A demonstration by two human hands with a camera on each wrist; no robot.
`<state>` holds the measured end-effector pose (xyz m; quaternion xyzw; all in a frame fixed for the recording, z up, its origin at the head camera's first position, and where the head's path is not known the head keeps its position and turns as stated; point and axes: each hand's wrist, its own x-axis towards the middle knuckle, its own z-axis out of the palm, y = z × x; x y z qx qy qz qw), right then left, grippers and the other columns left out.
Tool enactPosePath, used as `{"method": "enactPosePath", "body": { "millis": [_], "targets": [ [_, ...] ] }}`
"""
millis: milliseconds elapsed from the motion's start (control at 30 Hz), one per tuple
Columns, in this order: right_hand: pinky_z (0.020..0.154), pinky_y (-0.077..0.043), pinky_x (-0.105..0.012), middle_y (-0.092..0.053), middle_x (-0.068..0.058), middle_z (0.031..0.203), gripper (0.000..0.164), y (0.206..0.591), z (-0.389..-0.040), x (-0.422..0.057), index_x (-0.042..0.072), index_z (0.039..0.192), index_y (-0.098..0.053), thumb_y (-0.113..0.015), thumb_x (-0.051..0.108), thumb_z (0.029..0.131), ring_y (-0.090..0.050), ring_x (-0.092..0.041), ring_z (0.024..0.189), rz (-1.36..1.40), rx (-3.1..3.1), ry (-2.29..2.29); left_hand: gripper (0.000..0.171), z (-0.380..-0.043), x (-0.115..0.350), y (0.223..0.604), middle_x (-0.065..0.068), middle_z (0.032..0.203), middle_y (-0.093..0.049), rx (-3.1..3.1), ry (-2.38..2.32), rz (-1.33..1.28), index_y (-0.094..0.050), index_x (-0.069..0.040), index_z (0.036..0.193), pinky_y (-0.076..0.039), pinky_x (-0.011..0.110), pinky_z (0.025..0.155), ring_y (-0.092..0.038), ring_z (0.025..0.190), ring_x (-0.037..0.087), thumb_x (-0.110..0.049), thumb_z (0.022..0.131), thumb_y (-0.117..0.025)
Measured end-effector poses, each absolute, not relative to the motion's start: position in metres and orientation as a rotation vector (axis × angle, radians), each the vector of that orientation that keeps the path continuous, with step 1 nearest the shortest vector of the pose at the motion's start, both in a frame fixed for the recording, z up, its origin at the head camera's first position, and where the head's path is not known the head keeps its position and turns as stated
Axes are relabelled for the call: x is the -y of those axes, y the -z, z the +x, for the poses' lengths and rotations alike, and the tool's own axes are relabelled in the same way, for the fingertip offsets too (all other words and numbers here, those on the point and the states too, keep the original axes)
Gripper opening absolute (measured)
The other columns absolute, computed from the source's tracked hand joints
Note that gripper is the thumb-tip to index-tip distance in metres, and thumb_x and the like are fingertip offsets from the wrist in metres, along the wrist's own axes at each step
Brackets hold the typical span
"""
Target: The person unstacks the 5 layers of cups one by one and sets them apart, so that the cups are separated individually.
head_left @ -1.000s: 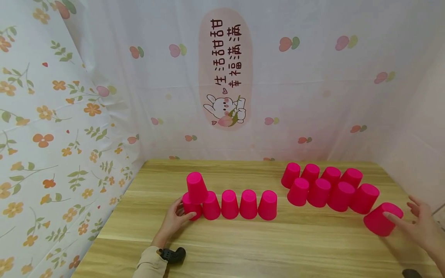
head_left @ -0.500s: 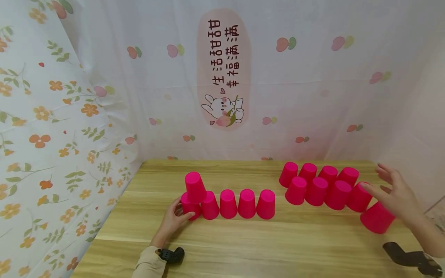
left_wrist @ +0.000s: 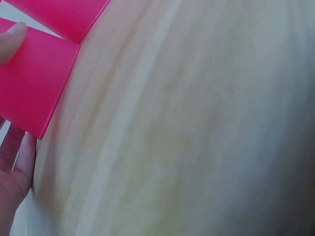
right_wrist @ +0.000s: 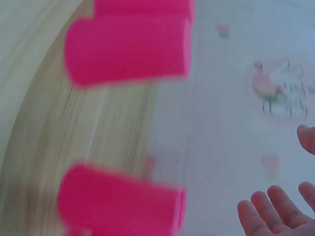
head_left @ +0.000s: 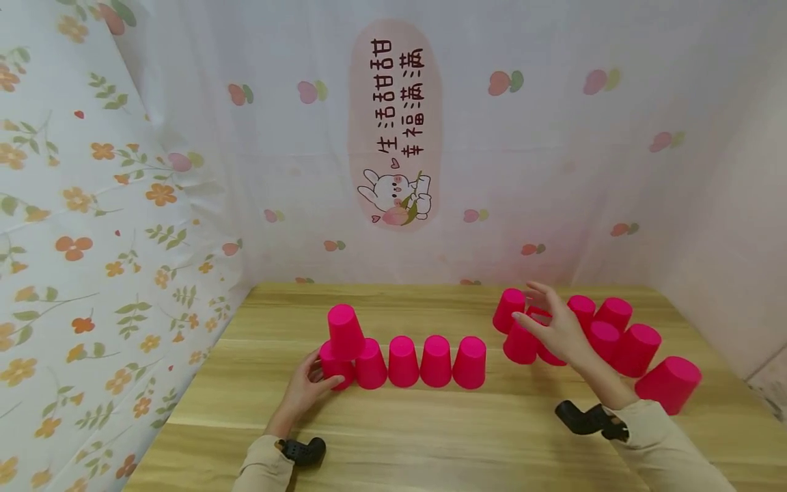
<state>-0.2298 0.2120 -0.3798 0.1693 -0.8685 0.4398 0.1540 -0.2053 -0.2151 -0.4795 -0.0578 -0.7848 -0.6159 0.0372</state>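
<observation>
Upside-down pink plastic cups stand on the wooden table. In the head view my left hand (head_left: 300, 391) holds the leftmost cup (head_left: 338, 374) of the near row, thumb in front and fingers round the far side; the left wrist view shows this cup (left_wrist: 37, 78) between thumb and fingers. Another cup (head_left: 346, 332) sits on top, across the leftmost cup and its neighbour (head_left: 371, 365). My right hand (head_left: 561, 333) hovers over the right-hand group, fingers apart and holding nothing; it partly hides cups there. The right wrist view shows its fingers (right_wrist: 268, 209) spread, away from the blurred cups.
Three more cups, such as the end one (head_left: 470, 363), continue the near row. Several cups stand in two rows at the right, with a larger-looking cup (head_left: 669, 386) nearest the right edge. A printed curtain (head_left: 522, 157) hangs behind the table (head_left: 443, 437).
My right hand has left the large-looking cup at the far right and swept left over the group of cups. The left hand and its cup stay put.
</observation>
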Motion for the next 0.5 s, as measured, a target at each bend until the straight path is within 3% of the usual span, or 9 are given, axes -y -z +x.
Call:
{"method": "enactPosePath", "body": {
  "millis": [267,500],
  "targets": [
    [0.087,-0.040,-0.052,-0.043,-0.022,0.123,0.058,0.382,-0.245,-0.149,0.001,0.130,-0.033,-0.063,0.010,0.082,-0.043,-0.037,0.112,0.629,2.410,-1.527,0.060,-0.207,0.214,0.482,0.022,0.119,-0.048,2.399,1.913,-0.179,-0.041,0.005,0.126,-0.041,0.042,0.091,-0.047,0.108,0.037,0.002,0.073,-0.069],
    [0.090,-0.036,-0.054,-0.041,-0.028,0.123,0.056,0.344,-0.242,-0.090,-0.007,0.129,-0.032,-0.060,-0.001,0.081,-0.041,-0.042,0.112,0.749,2.376,-1.701,0.060,-0.197,0.210,0.462,0.024,0.120,-0.046,2.439,1.895,-0.143,-0.039,0.007,0.127,-0.037,0.045,0.093,-0.044,0.110,0.040,0.004,0.074,-0.067]
  ]
}}
